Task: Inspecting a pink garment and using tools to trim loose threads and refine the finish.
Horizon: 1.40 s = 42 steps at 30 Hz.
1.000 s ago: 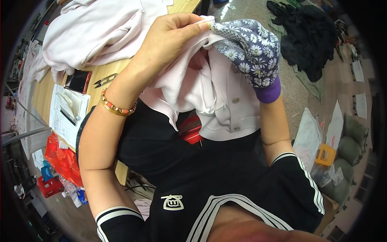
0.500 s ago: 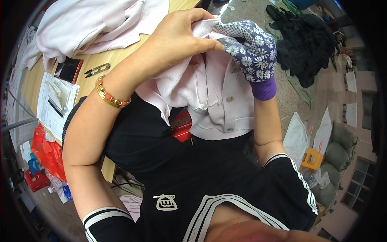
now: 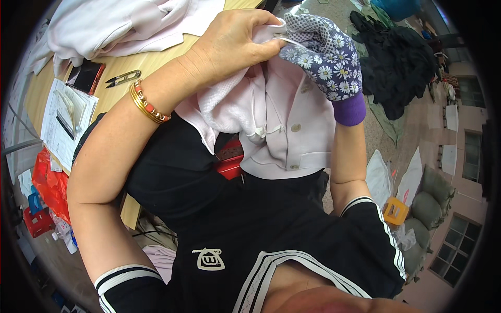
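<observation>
A pale pink knitted cardigan (image 3: 309, 128) with buttons down its front hangs from my raised hands and drapes over my lap. With thumb and fingers, my bare left hand (image 3: 229, 44) pinches a narrow strip of its edge, stretched towards the other hand. My right hand (image 3: 334, 65) wears a floral glove with a purple cuff and is closed on the same edge; some fingertips are hidden by cloth and glove. Short white ties (image 3: 261, 131) dangle at the middle of the cardigan.
On the wooden table (image 3: 151, 68) at left lie pink garments (image 3: 130, 26), thread snips (image 3: 123, 79), a dark phone (image 3: 85, 77) and papers (image 3: 65, 125). A red plastic bag (image 3: 51, 182) hangs beside it. Black cloth (image 3: 399, 65) is heaped on the floor at right, beyond a yellow plastic object (image 3: 395, 211).
The pinched edge is now drawn out between my hands, and the gloved hand has shifted slightly to the right. Both hands keep hold of the cardigan. The whole view has shifted a little.
</observation>
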Tool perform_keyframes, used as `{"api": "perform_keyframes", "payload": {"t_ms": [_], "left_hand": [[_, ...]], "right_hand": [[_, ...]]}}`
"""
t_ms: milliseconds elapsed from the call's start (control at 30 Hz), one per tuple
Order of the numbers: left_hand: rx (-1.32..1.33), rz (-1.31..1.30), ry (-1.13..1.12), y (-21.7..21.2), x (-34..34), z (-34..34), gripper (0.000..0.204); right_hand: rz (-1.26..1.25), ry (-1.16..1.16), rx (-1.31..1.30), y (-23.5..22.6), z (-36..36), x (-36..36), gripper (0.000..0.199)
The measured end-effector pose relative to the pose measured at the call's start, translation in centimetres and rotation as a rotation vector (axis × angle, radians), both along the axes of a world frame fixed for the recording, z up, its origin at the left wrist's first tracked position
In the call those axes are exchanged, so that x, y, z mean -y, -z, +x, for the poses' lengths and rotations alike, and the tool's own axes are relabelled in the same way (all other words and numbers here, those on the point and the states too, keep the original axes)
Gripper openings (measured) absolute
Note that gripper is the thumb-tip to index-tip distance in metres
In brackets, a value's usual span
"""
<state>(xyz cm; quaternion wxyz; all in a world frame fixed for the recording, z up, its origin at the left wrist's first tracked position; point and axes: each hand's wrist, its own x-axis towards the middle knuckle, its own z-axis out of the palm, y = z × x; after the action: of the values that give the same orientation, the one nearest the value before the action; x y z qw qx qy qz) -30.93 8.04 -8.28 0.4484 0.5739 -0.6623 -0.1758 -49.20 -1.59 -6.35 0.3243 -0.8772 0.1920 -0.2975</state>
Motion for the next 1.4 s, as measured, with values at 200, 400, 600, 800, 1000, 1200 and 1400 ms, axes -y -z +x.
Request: {"api": "perform_keyframes", "payload": {"t_ms": [200,400,600,800,1000,1200,1400], "left_hand": [[-0.172,0.168,0.038,-0.5,0.1,0.1,0.026],[-0.458,0.31,0.014,0.1,0.3,-1.4,0.026],[-0.544,0.313,-0.03,0.8,0.5,-1.9,0.027],[-0.505,0.385,-0.034,1.2,0.7,-2.0,0.025],[-0.66,0.475,-0.007,1.8,1.3,-1.1,0.024],[-0.782,0.534,-0.025,1.8,1.7,-1.5,0.025],[-0.727,0.544,-0.047,1.2,1.4,-1.9,0.028]], "right_hand": [[0.011,-0.063,-0.013,0.3,0.6,1.3,0.047],[0.162,-0.161,-0.037,-0.2,0.2,1.7,0.043],[0.162,-0.15,0.173,2.7,-0.1,2.5,0.045],[0.182,-0.155,0.188,4.6,0.0,3.3,0.046],[0.028,-0.101,0.104,4.6,-0.2,3.6,0.042],[-0.049,-0.115,0.212,5.8,-0.1,3.4,0.027],[-0.143,-0.125,0.183,6.2,0.0,3.7,0.022]]}}
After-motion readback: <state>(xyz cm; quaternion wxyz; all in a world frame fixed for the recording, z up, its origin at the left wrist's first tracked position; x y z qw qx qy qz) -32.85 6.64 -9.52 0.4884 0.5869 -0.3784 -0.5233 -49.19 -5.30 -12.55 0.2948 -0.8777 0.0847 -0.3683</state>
